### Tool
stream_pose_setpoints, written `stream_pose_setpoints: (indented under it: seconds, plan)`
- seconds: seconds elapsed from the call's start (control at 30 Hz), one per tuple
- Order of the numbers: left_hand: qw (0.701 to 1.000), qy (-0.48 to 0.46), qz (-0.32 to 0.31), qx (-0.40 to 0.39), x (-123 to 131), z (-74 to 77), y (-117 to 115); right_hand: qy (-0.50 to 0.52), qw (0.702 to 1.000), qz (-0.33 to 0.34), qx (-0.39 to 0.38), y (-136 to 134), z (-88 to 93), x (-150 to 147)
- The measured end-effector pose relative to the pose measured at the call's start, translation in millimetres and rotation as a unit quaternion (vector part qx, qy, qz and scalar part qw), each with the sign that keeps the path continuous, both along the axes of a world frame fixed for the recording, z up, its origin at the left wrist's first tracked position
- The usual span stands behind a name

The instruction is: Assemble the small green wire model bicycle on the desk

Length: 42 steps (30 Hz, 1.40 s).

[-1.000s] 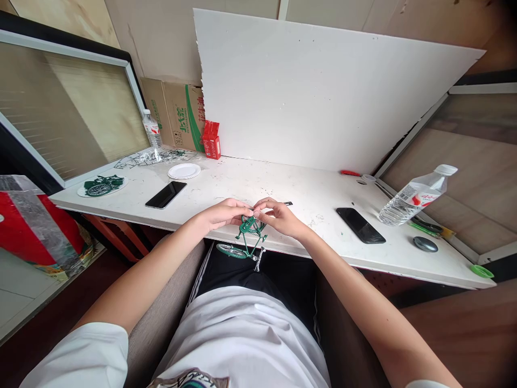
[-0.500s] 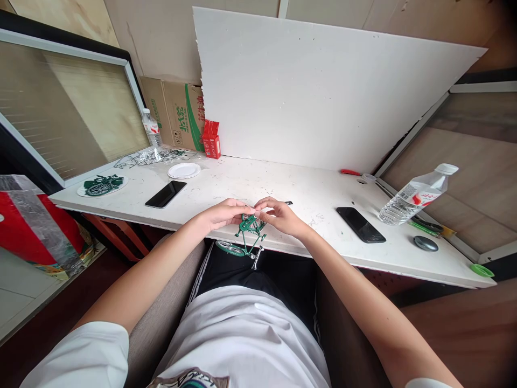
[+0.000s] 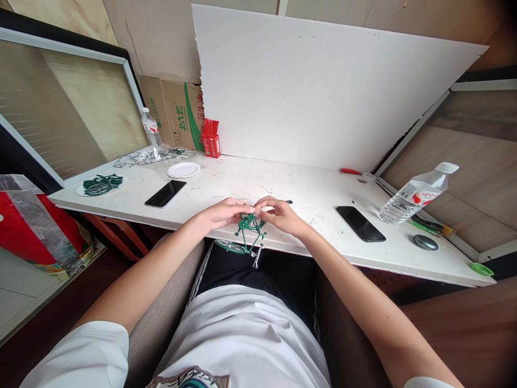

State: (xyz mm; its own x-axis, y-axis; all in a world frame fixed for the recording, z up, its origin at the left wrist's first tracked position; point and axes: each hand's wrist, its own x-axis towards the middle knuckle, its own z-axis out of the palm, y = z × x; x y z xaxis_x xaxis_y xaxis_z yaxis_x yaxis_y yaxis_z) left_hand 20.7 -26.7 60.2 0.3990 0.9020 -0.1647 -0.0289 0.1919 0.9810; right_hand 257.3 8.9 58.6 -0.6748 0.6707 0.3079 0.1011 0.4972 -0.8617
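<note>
Head view, only one. Landmark: the white desk (image 3: pixel 319 186). Green model bicycle (image 3: pixel 247 222) is at the desk's near edge, middle stretch, sticking out past it; front wheel (image 3: pixel 229 246) and handlebar (image 3: pixel 257 255) hang off the desk, above the black trousers (image 3: pixel 260 277).

Left hand (image 3: pixel 223 214) and right hand (image 3: pixel 279 215) both pinch at the bicycle's far end, over the desk, fingertips almost meeting (exact bit between them too small to tell). No open palm on either side; the grip looks to be thumbs and fingertips only.

Risks, my judgement: the handlebar end has no visible support, so a slipped pinch could tip the model off the desk into the lap or down to the floor. Squeezing too hard might bend the thin frame or pop a wheel loose. A tiny part, if there is one in the fingers, could drop and get lost among the dark specks (image 3: pixel 269 190) toward the desk's middle. Dark stick-like item (image 3: pixel 289 202) lies on the desk just beyond the right hand; a knuckle could knock it. Right-side phone (image 3: pixel 361 223) on the desk is well clear, so low risk.
</note>
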Motion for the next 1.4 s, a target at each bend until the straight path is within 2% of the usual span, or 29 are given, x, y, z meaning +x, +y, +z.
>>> stream_pose_setpoints:
  seconds: [0.53, 0.83, 1.4]
  plan:
    - [0.999, -0.014, -0.024, -0.021, 0.9, -5.6, 2.2, -0.019, 0.998, -0.006, 0.058, 3.0, -1.0, 3.8]
    - [1.000, -0.009, 0.013, -0.026, 4.6, -0.3, -1.6, -0.011, 0.999, 0.004, 0.035, 5.3, -0.8, 5.9]
    - [0.999, -0.020, 0.002, -0.028, 2.1, -5.7, 2.6, -0.029, 0.998, -0.002, 0.055, 9.8, -3.7, 7.5]
